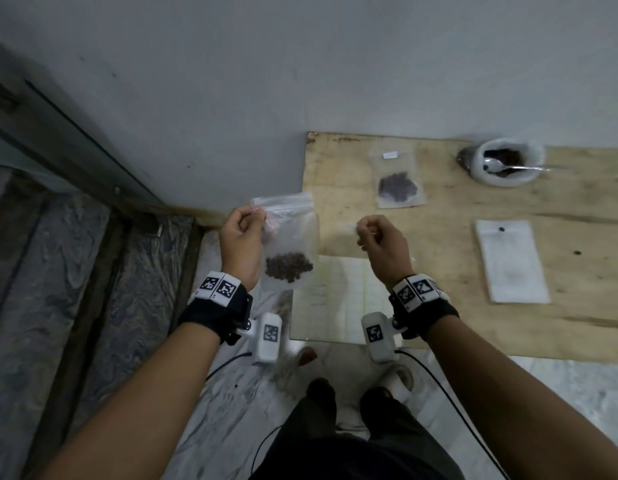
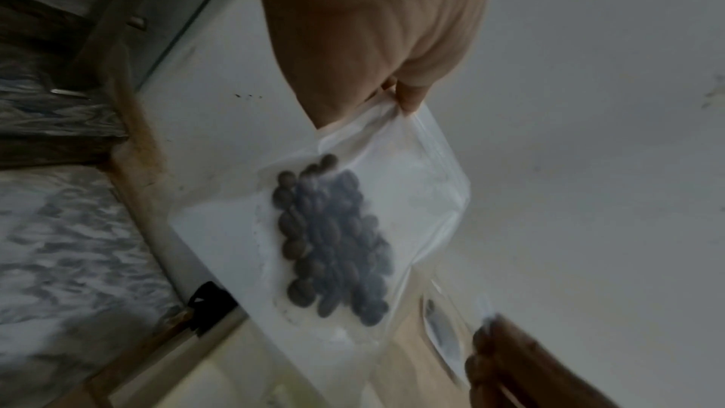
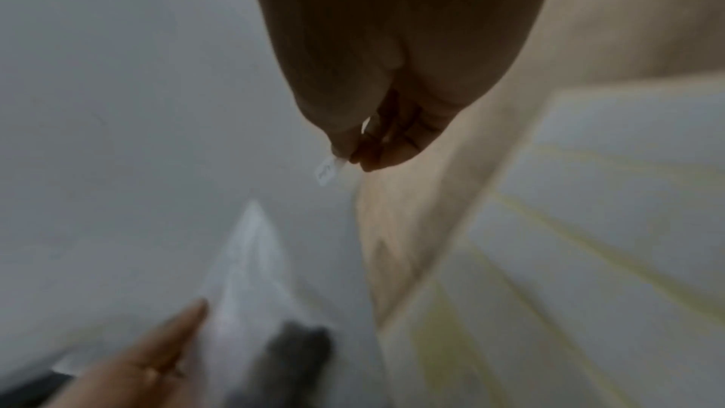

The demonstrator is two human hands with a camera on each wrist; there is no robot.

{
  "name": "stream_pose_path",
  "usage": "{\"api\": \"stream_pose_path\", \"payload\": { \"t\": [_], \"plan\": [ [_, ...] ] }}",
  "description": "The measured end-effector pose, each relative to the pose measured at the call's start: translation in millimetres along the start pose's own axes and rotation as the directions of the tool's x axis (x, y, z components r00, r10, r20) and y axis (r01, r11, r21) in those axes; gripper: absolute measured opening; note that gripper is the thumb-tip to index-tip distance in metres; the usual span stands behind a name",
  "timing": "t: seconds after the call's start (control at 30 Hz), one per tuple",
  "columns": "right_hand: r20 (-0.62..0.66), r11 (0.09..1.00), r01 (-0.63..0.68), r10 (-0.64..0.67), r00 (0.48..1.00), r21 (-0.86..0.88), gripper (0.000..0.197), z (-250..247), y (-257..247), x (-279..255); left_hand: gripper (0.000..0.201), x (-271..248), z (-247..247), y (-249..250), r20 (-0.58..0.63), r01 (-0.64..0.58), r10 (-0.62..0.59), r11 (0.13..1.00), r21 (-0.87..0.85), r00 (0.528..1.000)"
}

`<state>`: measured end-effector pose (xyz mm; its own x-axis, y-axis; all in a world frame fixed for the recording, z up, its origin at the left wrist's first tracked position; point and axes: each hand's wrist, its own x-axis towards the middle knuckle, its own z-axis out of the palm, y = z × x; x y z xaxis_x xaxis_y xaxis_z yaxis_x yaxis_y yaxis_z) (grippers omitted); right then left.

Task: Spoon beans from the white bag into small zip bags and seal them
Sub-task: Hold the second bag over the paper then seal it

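My left hand [image 1: 255,216] pinches the top left corner of a clear zip bag [image 1: 293,233] and holds it up in the air; dark beans [image 1: 288,270] lie in its bottom. The left wrist view shows the same bag [image 2: 423,197] hanging from my fingertips [image 2: 408,98]. My right hand [image 1: 363,230] is apart from the bag, to its right, and pinches a small white paper slip [image 3: 328,170]. The white bag [image 1: 505,164] of beans stands at the board's far right with a metal spoon [image 1: 508,167] resting in it.
A plywood board [image 1: 577,209] lies on the floor against a grey wall. On it are a filled zip bag [image 1: 399,183] with a white label, a stack of empty bags [image 1: 512,261] and a lined paper sheet [image 1: 338,299]. My feet stand below the board.
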<state>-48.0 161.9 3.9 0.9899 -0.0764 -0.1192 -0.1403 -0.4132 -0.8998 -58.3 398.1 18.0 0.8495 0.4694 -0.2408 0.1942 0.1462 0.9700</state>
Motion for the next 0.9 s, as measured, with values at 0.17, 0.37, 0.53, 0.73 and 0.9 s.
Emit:
{"api": "stream_pose_path", "payload": {
  "t": [0.17, 0.37, 0.53, 0.73, 0.9],
  "plan": [
    [-0.041, 0.978, 0.210, -0.209, 0.977, 0.018, 0.004, -39, -54, 21, 0.005, -9, 50, 28, 0.086, -0.057, 0.056, 0.998, 0.012, 0.995],
    [-0.026, 0.918, 0.356, -0.365, 0.931, -0.174, 0.005, -80, -86, 33, 0.005, -30, 114, 63, 0.232, -0.084, 0.096, 0.995, -0.061, 0.968],
    [-0.074, 0.892, 0.368, -0.399, 0.914, -0.261, 0.005, -112, -89, 42, 0.005, -47, 155, 80, 0.299, -0.094, 0.114, 0.992, -0.083, 0.947],
    [-0.115, 0.844, 0.399, -0.464, 0.878, -0.358, 0.005, -144, -90, 51, 0.002, -62, 191, 94, 0.319, -0.095, 0.132, 0.987, -0.128, 0.939],
    [-0.145, 0.821, 0.398, -0.490, 0.860, -0.410, 0.007, -161, -89, 55, 0.005, -69, 207, 99, 0.344, -0.125, 0.160, 0.985, -0.121, 0.925]
  ]
}}
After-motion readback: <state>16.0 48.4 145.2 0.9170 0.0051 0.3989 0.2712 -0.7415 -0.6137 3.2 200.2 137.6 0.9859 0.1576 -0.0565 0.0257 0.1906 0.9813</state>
